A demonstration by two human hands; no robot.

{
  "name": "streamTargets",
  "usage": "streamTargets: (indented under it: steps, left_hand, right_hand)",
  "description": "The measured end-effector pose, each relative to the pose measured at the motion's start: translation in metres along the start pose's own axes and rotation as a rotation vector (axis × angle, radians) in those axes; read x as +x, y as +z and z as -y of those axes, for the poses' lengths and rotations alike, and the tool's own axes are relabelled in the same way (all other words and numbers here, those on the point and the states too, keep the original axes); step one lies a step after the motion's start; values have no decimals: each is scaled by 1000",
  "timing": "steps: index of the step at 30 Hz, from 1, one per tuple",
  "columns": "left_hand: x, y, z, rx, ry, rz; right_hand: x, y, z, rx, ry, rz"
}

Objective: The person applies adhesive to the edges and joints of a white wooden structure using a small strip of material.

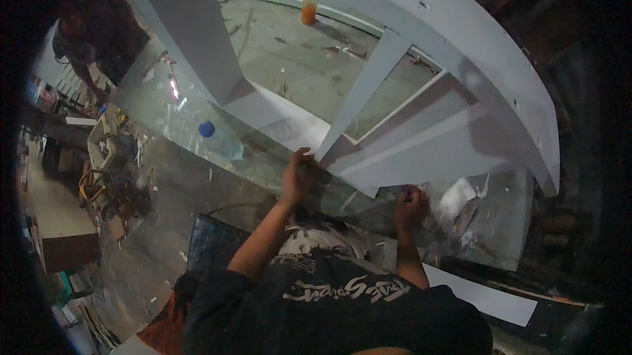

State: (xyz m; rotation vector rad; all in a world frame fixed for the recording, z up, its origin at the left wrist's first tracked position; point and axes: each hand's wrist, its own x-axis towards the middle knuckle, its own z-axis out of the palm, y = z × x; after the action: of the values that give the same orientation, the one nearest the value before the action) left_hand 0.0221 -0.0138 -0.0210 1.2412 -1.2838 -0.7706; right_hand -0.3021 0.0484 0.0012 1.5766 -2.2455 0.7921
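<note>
A large white cabinet frame (388, 69) with a long curved side lies on the worktable in front of me. A slanting divider (365, 95) and several panels stand inside it. My left hand (299, 180) is at the frame's near edge, by the foot of the divider. Its fingers are partly stretched toward that corner, and shadow hides some of them. Near the lower edge of the right-hand panel (428, 148), my right hand (412, 205) has its fingers curled together. Whatever they hold, if anything, is too dark to make out.
A blue ball-like object (207, 128) and an orange container (308, 13) stand on the glossy tabletop (178, 121). Crumpled white material (457, 197) lies right of my right hand. Another person (99, 36) bends at the far left. Clutter and a brown box (69, 253) occupy the left floor.
</note>
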Motion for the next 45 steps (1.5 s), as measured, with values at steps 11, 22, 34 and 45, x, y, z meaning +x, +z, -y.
streamTargets:
  steps: [11, 22, 34, 45]
  left_hand:
    - [19, -5, 2, -24, -79, 167]
    - [22, 12, 21, -73, 31, 214]
    - [20, -7, 36, -240, -91, 239]
    - [-17, -3, 5, -196, -117, 207]
  right_hand:
    - [-4, 14, -33, 20, -41, -13]
    - [-10, 36, -50, 52, 98, -83]
    - [-14, 51, -46, 100, 144, 48]
    - [-27, -21, -31, -225, 17, 18]
